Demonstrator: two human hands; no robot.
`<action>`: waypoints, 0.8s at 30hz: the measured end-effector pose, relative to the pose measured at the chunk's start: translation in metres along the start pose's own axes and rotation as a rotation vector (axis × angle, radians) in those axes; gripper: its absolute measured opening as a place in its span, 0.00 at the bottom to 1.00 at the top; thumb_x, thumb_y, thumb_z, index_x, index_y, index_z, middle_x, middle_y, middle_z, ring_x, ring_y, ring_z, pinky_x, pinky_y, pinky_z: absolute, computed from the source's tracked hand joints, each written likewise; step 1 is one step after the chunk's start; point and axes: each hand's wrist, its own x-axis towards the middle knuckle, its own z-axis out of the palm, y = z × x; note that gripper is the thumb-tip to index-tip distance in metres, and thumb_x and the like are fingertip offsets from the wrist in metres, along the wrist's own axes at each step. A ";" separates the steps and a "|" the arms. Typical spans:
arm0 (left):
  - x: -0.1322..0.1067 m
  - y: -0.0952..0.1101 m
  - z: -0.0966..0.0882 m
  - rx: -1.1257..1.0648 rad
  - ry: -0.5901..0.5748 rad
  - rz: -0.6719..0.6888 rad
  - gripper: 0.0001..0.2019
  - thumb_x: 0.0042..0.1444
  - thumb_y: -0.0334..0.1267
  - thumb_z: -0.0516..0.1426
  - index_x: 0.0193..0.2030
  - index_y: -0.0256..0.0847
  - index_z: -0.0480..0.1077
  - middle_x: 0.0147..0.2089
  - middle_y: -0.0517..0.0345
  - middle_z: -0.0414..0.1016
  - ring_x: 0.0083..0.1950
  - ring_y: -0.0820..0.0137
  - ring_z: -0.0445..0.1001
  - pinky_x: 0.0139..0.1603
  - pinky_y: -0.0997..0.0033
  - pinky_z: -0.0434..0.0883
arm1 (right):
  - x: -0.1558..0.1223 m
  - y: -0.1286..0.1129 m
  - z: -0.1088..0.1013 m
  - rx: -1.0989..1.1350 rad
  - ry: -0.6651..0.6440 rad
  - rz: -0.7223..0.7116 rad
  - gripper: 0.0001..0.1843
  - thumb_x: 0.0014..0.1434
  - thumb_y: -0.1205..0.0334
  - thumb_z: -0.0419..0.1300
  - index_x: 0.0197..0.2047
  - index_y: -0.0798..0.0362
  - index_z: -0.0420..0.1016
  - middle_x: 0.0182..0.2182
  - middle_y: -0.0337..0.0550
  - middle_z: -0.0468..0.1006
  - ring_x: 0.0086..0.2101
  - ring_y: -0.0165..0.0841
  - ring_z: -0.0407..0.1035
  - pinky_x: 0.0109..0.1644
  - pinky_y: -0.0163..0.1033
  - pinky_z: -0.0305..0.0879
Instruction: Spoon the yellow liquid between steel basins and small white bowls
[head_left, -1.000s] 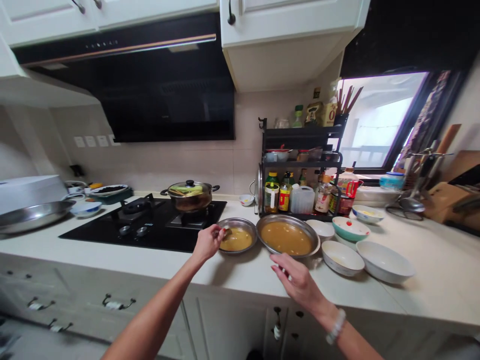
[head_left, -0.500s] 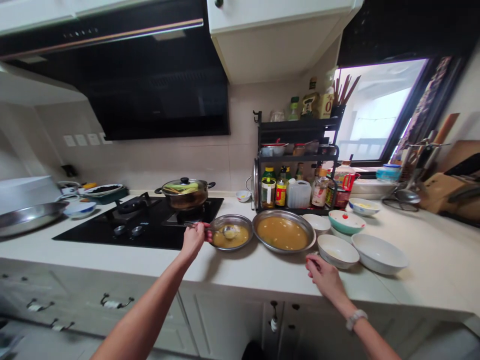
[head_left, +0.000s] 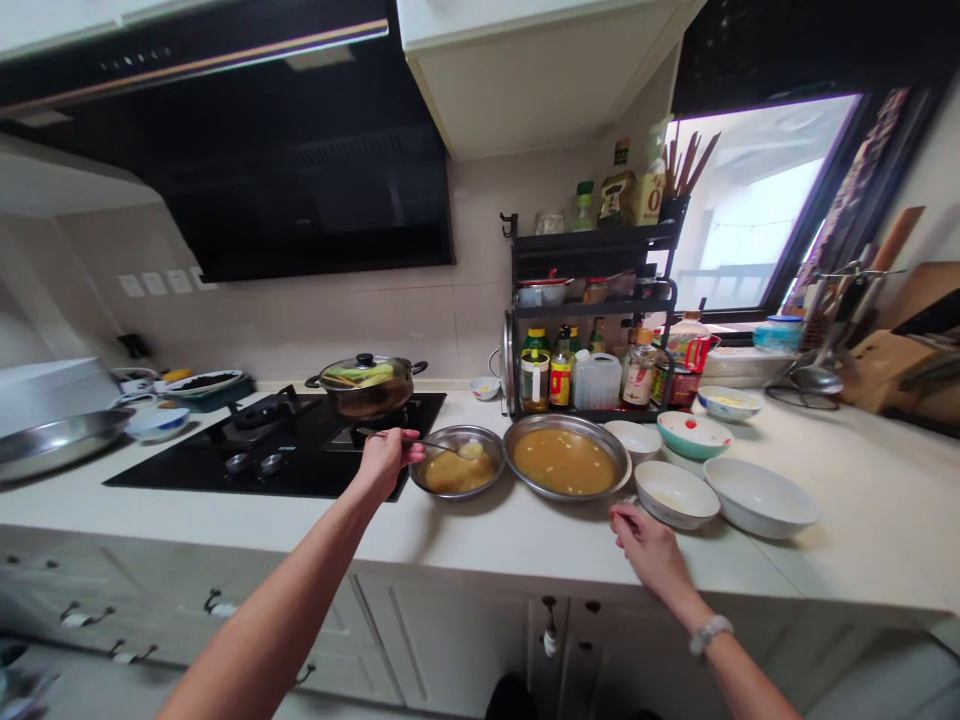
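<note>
My left hand (head_left: 385,460) is closed around the handle of a metal spoon (head_left: 470,451). The spoon's bowl carries some yellowish liquid and is over the smaller metal dish (head_left: 457,495), which holds the same brownish-yellow liquid with pale bits. Right beside it stands a larger metal dish (head_left: 568,496), fuller, with pale pieces floating in it. My right hand (head_left: 646,545) hovers or rests by the counter's front, fingers curled together, close to a white bowl (head_left: 679,512). Whatever its fingertips may pinch is too small to make out.
A lidded pot (head_left: 365,398) sits on the black gas hob (head_left: 217,470) to the left. More bowls, including a green-rimmed bowl (head_left: 694,445) and a wide white bowl (head_left: 761,515), crowd the right. Behind them stands a black rack (head_left: 592,240) of bottles.
My left hand has shifted slightly left and up. The spoon has risen from the liquid toward the far right side of the smaller dish. My right hand stays nearly still.
</note>
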 end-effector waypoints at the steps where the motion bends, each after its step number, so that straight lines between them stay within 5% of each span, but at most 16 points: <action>1: 0.000 0.003 0.003 -0.002 -0.014 0.007 0.09 0.49 0.29 0.50 0.26 0.31 0.71 0.18 0.53 0.73 0.18 0.73 0.72 0.22 0.76 0.72 | 0.000 0.000 0.000 -0.003 0.004 -0.006 0.17 0.53 0.49 0.52 0.35 0.52 0.75 0.21 0.44 0.77 0.22 0.38 0.73 0.26 0.40 0.67; 8: 0.001 0.016 0.048 0.001 -0.082 0.001 0.10 0.51 0.28 0.48 0.26 0.32 0.71 0.18 0.54 0.73 0.18 0.72 0.71 0.25 0.72 0.72 | -0.001 0.000 0.003 -0.066 0.053 -0.070 0.18 0.55 0.50 0.51 0.35 0.52 0.75 0.22 0.44 0.78 0.23 0.37 0.73 0.27 0.39 0.67; 15: -0.012 -0.003 0.098 0.112 -0.270 0.131 0.11 0.56 0.35 0.49 0.30 0.36 0.71 0.19 0.57 0.72 0.21 0.70 0.72 0.29 0.68 0.73 | -0.004 0.001 0.003 -0.110 0.118 -0.141 0.17 0.57 0.52 0.50 0.35 0.52 0.76 0.24 0.45 0.78 0.25 0.38 0.74 0.28 0.39 0.67; 20: -0.029 -0.014 0.104 0.489 -0.515 0.506 0.14 0.58 0.41 0.50 0.37 0.37 0.75 0.21 0.57 0.73 0.25 0.68 0.74 0.34 0.69 0.71 | -0.005 0.001 0.003 -0.108 0.135 -0.144 0.17 0.58 0.53 0.50 0.36 0.53 0.76 0.24 0.45 0.78 0.24 0.37 0.73 0.27 0.38 0.67; 24: -0.034 -0.016 0.098 0.643 -0.583 0.822 0.16 0.60 0.41 0.49 0.44 0.40 0.75 0.29 0.56 0.75 0.30 0.70 0.73 0.39 0.69 0.70 | -0.006 0.001 0.004 -0.096 0.132 -0.140 0.17 0.58 0.53 0.49 0.36 0.53 0.75 0.25 0.46 0.79 0.24 0.37 0.73 0.28 0.38 0.67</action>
